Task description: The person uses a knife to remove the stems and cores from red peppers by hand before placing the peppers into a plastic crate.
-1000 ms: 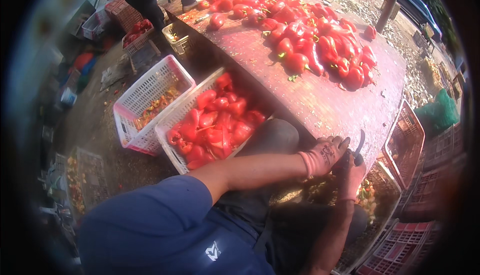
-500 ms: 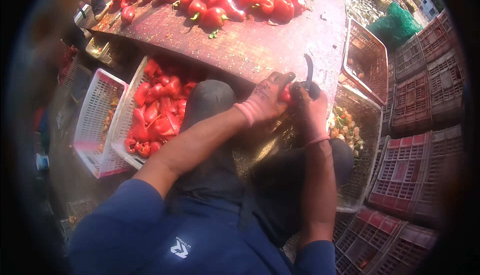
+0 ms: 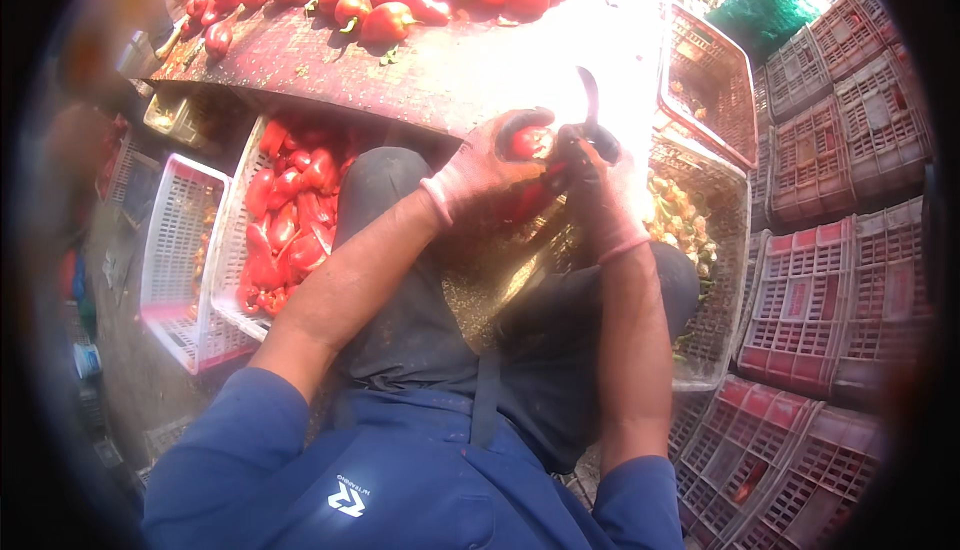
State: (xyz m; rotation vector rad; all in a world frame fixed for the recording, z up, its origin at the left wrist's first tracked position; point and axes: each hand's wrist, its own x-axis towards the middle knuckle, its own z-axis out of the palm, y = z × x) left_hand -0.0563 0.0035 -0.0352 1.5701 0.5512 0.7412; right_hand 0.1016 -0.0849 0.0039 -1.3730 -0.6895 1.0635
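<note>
My left hand (image 3: 490, 162), in a pink glove with dark fingers, is closed around a red pepper (image 3: 530, 142) whose pale cut end faces up and to the right. Close beside it, my right hand (image 3: 600, 175), gloved the same way, grips a knife (image 3: 590, 98) with a dark curved blade pointing up and away from me. Whether the right fingers also pinch a piece of pepper is hidden. Both hands are over my lap at the near edge of a table (image 3: 440, 85), where a heap of whole red peppers (image 3: 385, 22) lies at the far side.
Left of my knee, a white crate (image 3: 228, 295) holds opened red peppers (image 3: 290, 200). Another pale crate (image 3: 150, 290) stands farther left. On my right, a crate (image 3: 735, 280) contains pale, green-tipped pepper cores (image 3: 680, 220). Stacked crates (image 3: 805, 300) line the right side, near a green net bag (image 3: 765, 12).
The pepper's pale cut end now shows, where mostly red skin showed before. The hands appear farther left and higher as the view shifts. The knife stays in my right hand.
</note>
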